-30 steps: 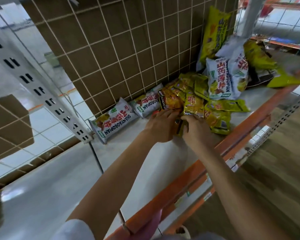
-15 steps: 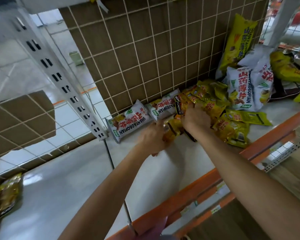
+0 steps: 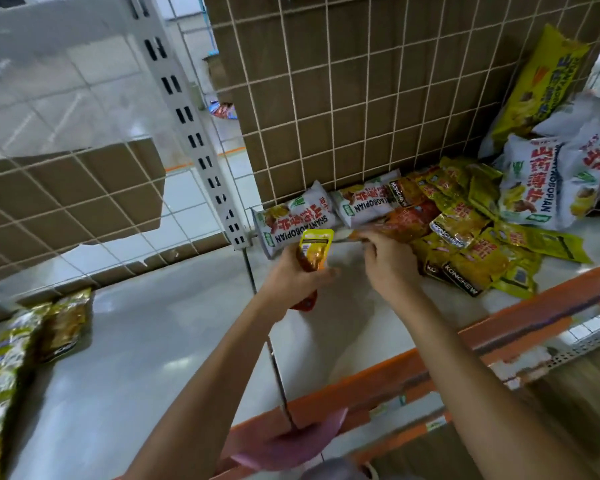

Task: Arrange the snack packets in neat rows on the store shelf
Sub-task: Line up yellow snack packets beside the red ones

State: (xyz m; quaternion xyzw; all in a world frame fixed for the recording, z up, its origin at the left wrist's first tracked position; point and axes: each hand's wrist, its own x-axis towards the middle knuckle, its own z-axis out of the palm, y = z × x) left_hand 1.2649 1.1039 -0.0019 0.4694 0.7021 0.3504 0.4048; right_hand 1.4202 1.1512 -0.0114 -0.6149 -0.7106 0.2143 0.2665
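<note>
Head view: left hand grip clamps glossy yellow packet upright; right hand pinches crinkled orange packet.

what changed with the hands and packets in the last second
The left hand has drawn left out of the pile and now holds a small yellow packet upright. The right hand has shifted to the pile's left edge and pinches an orange packet there. The two white packets along the back grid and the rest of the pile lie as before.
</note>
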